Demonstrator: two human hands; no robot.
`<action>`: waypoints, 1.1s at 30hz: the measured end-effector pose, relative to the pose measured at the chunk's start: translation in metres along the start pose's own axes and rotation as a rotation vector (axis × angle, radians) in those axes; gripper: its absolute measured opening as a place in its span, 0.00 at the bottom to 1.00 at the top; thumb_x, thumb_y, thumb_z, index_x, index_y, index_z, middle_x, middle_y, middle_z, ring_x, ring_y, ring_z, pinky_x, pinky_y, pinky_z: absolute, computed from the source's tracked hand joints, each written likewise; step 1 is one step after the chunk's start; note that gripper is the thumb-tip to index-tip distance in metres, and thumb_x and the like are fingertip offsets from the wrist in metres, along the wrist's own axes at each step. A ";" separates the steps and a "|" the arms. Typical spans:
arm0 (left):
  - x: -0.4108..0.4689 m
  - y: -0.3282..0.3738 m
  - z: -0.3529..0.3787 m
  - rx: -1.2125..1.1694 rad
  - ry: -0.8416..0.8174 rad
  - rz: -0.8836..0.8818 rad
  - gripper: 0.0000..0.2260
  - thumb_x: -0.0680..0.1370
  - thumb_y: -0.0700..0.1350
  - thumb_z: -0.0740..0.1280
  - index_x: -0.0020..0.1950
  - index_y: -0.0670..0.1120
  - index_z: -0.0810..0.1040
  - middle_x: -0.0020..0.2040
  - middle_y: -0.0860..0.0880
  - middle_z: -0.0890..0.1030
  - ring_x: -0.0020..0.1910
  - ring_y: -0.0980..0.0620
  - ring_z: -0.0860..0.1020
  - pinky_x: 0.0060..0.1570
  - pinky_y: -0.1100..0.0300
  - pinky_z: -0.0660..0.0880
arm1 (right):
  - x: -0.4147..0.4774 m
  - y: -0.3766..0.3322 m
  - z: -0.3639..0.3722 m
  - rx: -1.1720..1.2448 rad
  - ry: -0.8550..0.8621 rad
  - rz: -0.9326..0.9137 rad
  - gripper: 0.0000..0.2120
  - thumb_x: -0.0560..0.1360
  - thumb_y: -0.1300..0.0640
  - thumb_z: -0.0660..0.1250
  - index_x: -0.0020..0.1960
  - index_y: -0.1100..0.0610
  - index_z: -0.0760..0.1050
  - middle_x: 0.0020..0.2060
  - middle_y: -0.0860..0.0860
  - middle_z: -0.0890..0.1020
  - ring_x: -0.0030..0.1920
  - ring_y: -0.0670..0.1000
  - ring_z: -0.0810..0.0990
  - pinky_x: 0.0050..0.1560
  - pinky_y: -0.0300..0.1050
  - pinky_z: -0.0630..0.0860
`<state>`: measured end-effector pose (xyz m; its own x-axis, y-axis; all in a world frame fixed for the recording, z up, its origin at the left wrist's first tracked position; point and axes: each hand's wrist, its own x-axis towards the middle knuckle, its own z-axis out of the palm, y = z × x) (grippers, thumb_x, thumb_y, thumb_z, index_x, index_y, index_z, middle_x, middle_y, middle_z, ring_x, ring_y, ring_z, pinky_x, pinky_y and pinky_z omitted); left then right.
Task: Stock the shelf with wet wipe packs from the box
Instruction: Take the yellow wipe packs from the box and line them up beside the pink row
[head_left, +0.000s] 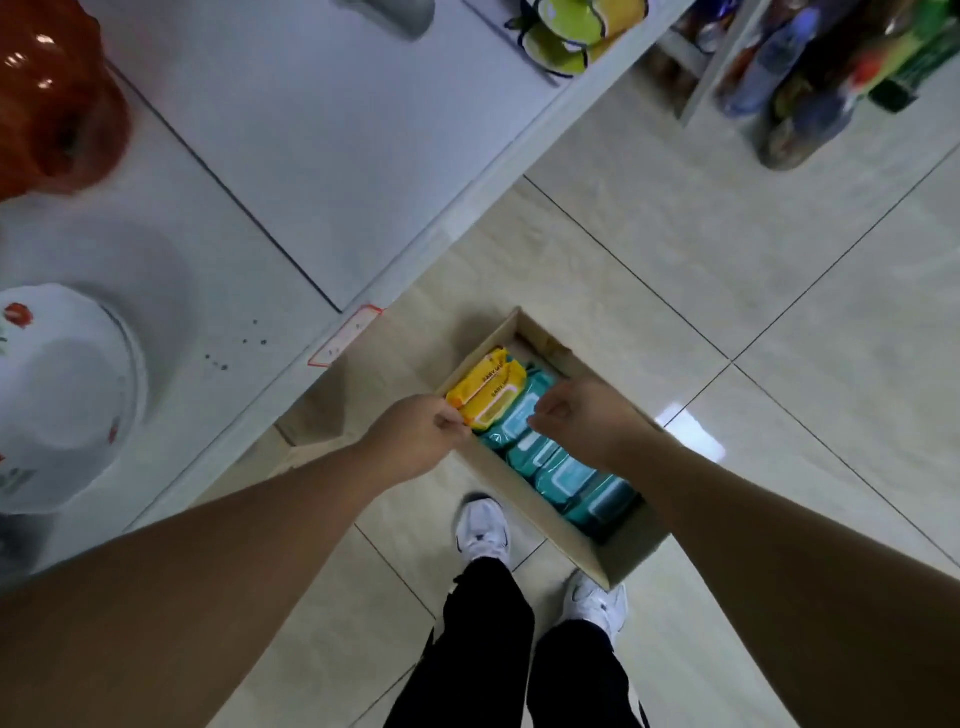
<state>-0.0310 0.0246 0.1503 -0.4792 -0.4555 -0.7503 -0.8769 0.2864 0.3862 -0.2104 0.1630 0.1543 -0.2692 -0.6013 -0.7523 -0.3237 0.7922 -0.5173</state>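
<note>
An open cardboard box (540, 525) sits on the tiled floor just in front of my feet. Inside lie several teal wet wipe packs (566, 475) in a row, with yellow wet wipe packs (488, 392) at the far end. My left hand (415, 436) pinches the near edge of a yellow pack. My right hand (587, 421) reaches into the box over the teal packs beside it, fingers curled; whether it grips a pack I cannot tell. The white shelf (291, 171) stands to the left of the box.
On the shelf rest a white floral bowl (62, 395), an orange plastic item (52, 98) and green-yellow dishes (571, 36). A red-edged price tag (345, 335) is fixed to the shelf edge. Bottles (795, 88) stand at another shelf at the back right. My white shoes (483, 530) stand close to the box.
</note>
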 end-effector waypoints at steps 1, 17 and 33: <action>0.014 -0.005 0.010 0.000 -0.003 -0.002 0.08 0.77 0.50 0.72 0.51 0.48 0.85 0.42 0.51 0.83 0.44 0.51 0.81 0.36 0.65 0.71 | 0.014 0.008 0.008 0.021 0.007 0.009 0.13 0.78 0.49 0.68 0.52 0.59 0.83 0.47 0.54 0.86 0.48 0.56 0.84 0.51 0.51 0.82; 0.171 -0.069 0.099 0.595 0.155 0.029 0.14 0.77 0.56 0.67 0.57 0.49 0.76 0.53 0.46 0.82 0.51 0.41 0.82 0.44 0.54 0.75 | 0.196 0.085 0.103 -0.049 0.088 -0.072 0.28 0.77 0.50 0.71 0.74 0.53 0.69 0.69 0.55 0.75 0.68 0.58 0.74 0.66 0.49 0.71; 0.178 -0.081 0.121 0.410 0.234 0.179 0.06 0.81 0.41 0.62 0.45 0.46 0.70 0.34 0.54 0.69 0.40 0.44 0.75 0.37 0.55 0.64 | 0.222 0.103 0.117 -0.380 0.140 -0.232 0.06 0.80 0.54 0.64 0.50 0.52 0.80 0.50 0.52 0.77 0.49 0.54 0.77 0.50 0.48 0.79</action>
<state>-0.0410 0.0226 -0.0795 -0.6574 -0.5323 -0.5333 -0.7153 0.6633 0.2198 -0.1969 0.1231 -0.1139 -0.2622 -0.7870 -0.5585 -0.6920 0.5567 -0.4596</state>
